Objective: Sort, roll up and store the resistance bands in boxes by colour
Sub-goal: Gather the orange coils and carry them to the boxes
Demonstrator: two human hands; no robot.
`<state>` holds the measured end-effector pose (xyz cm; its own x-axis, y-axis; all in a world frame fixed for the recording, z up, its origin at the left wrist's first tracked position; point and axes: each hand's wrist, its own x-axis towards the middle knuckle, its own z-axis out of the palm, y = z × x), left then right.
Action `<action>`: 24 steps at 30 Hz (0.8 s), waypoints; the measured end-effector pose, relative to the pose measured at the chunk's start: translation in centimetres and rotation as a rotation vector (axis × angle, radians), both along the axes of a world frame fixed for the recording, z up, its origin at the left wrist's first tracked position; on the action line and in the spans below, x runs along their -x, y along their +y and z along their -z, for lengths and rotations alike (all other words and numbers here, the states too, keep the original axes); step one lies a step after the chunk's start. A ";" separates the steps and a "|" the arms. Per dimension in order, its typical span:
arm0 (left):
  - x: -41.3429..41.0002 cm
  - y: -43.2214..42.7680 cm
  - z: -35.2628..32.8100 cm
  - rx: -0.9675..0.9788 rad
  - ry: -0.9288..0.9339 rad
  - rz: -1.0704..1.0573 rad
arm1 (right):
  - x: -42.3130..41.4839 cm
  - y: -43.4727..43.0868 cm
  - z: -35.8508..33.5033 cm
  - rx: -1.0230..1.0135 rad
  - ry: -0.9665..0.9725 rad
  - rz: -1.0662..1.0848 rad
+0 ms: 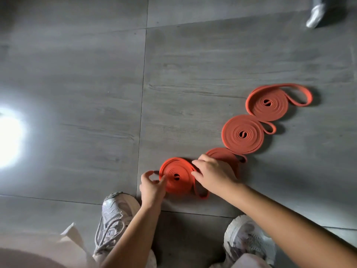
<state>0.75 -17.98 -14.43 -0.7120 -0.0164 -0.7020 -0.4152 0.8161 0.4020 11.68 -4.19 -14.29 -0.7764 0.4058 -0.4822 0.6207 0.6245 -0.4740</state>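
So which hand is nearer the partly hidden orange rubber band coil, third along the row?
Right. The right hand lies over the partly hidden orange rubber band coil; the left hand is beyond the nearest coil, at its far edge.

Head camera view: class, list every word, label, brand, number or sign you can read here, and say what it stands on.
None can be read.
The four rolled orange bands, such as the nearest roll between the left hand and right hand, show no print.
The shoes show no legible brand; any marks are too blurred.
The grey floor tiles are plain.
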 end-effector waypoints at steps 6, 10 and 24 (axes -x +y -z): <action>-1.3 0.2 0.0 -0.141 -0.020 -0.183 | 1.9 -2.1 0.6 0.107 -0.052 0.146; -0.9 0.1 -1.6 -0.244 0.019 -0.162 | 0.9 -2.3 0.0 0.163 0.072 0.302; -6.8 6.5 0.6 -0.209 0.073 0.407 | -8.0 1.8 0.6 -0.034 0.048 0.736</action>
<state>7.56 -11.53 -15.07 -0.6789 0.4114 -0.6082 -0.0419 0.8052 0.5915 19.69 -2.37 -14.91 -0.3172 0.8442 -0.4321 0.8637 0.0690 -0.4992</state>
